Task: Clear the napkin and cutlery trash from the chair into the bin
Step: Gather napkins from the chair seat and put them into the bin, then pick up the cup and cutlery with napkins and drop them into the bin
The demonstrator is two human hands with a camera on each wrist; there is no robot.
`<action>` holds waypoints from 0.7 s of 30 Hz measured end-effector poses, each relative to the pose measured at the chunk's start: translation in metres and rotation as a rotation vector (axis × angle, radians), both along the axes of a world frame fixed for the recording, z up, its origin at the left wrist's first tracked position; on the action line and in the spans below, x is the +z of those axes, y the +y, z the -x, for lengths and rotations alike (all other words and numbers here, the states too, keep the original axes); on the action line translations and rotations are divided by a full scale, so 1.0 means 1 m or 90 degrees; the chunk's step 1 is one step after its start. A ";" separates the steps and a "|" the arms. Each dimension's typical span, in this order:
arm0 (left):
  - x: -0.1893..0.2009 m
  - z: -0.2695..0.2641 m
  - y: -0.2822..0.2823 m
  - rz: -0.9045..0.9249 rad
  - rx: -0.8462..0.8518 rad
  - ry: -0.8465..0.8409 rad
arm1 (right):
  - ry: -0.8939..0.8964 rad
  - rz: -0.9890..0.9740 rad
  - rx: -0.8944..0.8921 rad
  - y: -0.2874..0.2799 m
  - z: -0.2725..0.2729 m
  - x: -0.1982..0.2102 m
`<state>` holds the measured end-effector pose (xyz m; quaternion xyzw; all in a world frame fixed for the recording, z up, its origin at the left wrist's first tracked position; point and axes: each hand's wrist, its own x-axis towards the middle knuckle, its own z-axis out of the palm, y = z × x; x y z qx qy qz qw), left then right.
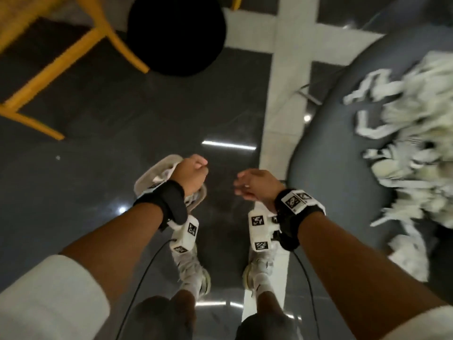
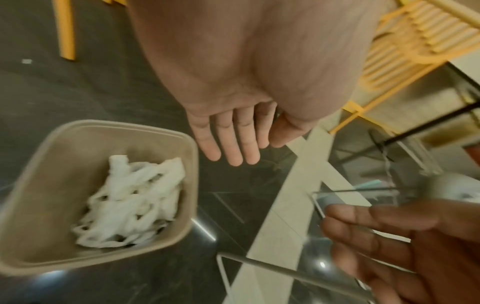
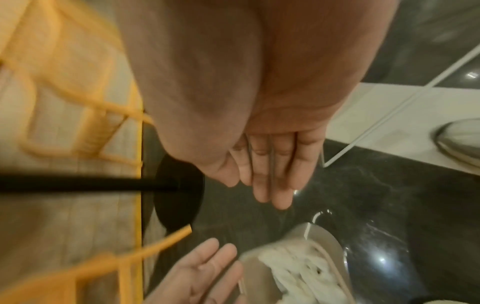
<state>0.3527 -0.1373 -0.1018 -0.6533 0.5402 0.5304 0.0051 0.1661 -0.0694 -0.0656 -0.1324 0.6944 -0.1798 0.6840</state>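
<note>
Dark shiny floor [image 1: 98,133] below — both hands are open and empty: left hand [image 1: 192,174], right hand [image 1: 257,185]. Next, grab napkin strips [image 1: 404,143] at right off the grey chair [image 1: 338,153] for the tan bin [image 2: 46,156].

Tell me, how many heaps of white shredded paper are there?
2. One heap lies on the grey chair; a second heap sits in the beige tray by the left hand. More may be hidden.

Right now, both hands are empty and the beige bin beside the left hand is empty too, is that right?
Not quite. The beige bin is not empty: the left wrist view shows a tangle of white napkin strips lying in it. The rest is right: the left hand and the right hand both hold nothing, with their fingers straight.
</note>
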 end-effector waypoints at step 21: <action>0.049 0.436 0.118 0.324 -0.658 -0.125 | 0.451 -0.026 0.372 0.247 0.322 0.056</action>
